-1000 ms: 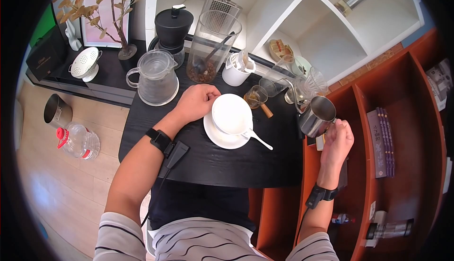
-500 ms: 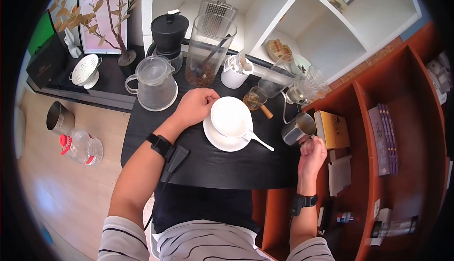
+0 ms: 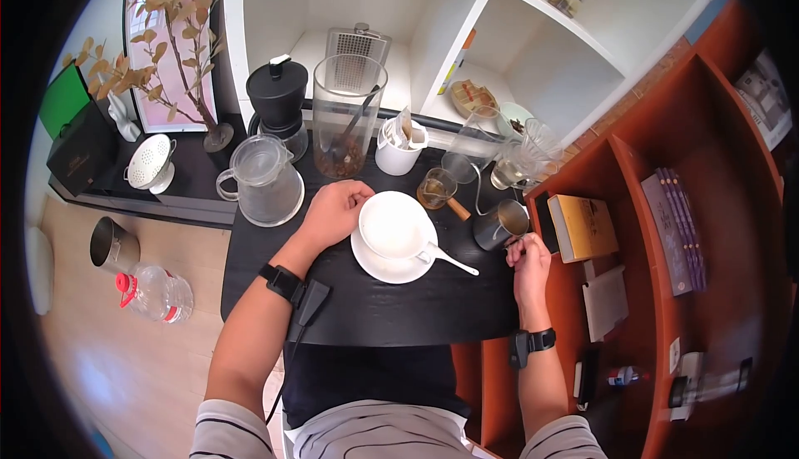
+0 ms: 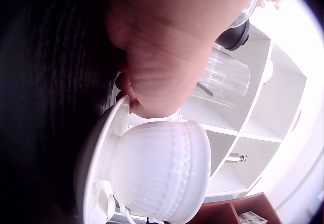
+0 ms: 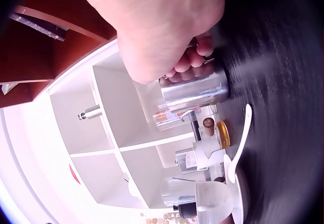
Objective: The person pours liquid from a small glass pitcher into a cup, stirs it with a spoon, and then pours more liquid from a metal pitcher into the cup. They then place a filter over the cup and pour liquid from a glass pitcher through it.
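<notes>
Head view: I log bright light, curved edges, black corners, bluish-white glare on the floor [image 3: 104, 367]. Wrist views: wall [image 4: 306, 168] overexposed, tabletop [image 4: 40, 122] mostly dark, highlights on the metal pitcher [image 5: 200, 93].

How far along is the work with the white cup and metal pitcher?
Looks done: cup on saucer, spoon resting there.
In hand: left hand holds the saucer's rim; right hand grips the pitcher.
Left, probably: releasing both. Whether pouring remains, I can't tell.

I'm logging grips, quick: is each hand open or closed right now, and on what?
Left hand: closed, pinching the rim of the saucer.
Right hand: closed, holding the metal pitcher by its handle.
</notes>
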`<state>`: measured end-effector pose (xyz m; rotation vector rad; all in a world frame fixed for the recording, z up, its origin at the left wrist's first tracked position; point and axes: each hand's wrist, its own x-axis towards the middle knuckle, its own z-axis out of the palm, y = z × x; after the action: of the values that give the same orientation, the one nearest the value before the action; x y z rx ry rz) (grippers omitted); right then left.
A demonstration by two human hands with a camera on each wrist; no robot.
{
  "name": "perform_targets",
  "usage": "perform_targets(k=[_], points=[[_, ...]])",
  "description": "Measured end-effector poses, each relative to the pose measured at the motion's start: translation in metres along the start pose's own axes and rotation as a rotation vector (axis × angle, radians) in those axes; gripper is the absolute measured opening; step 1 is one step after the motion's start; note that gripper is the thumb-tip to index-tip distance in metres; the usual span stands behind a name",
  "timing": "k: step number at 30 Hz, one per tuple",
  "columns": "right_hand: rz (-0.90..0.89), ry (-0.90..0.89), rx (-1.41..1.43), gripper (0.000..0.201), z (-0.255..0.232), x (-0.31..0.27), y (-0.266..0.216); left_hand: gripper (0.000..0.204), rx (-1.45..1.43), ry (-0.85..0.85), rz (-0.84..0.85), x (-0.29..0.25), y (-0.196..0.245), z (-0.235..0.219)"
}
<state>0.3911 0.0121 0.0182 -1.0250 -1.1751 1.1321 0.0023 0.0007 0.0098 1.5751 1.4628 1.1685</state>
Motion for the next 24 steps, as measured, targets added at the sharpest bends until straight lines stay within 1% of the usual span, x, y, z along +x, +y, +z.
perform_targets(k=[2, 4, 8, 10, 20, 23, 24], points=[[-0.012, -0.015, -0.045, 0.027, -0.0022, 0.0049, 0.0008, 0.017, 0.015, -0.001, -0.003, -0.0003, 0.0006, -0.0011], [0.002, -0.004, -0.102, 0.028, -0.0032, 0.0080, 0.0004, 0.021, -0.012, -0.001, -0.019, 0.0014, -0.0033, -0.0001], [-0.005, 0.005, -0.089, 0.027, -0.0022, 0.0075, -0.0001, 0.020, -0.040, -0.001, -0.004, 0.0012, -0.0075, 0.0019], [-0.005, 0.016, -0.071, 0.026, -0.0020, 0.0068, 0.0012, 0.015, -0.027, -0.004, 0.007, 0.0003, -0.0043, 0.0014], [-0.050, 0.031, -0.044, 0.028, -0.0016, 0.0113, 0.0088, 0.016, 0.019, -0.011, 0.013, 0.0004, -0.0018, -0.0004], [-0.056, 0.070, -0.049, 0.024, -0.0003, 0.0080, 0.0074, 0.016, 0.018, -0.005, 0.018, -0.0002, -0.0016, -0.0003], [-0.095, 0.122, -0.128, 0.021, -0.0010, 0.0061, 0.0076, 0.016, 0.010, -0.002, 0.015, -0.0002, -0.0018, 0.0001]])
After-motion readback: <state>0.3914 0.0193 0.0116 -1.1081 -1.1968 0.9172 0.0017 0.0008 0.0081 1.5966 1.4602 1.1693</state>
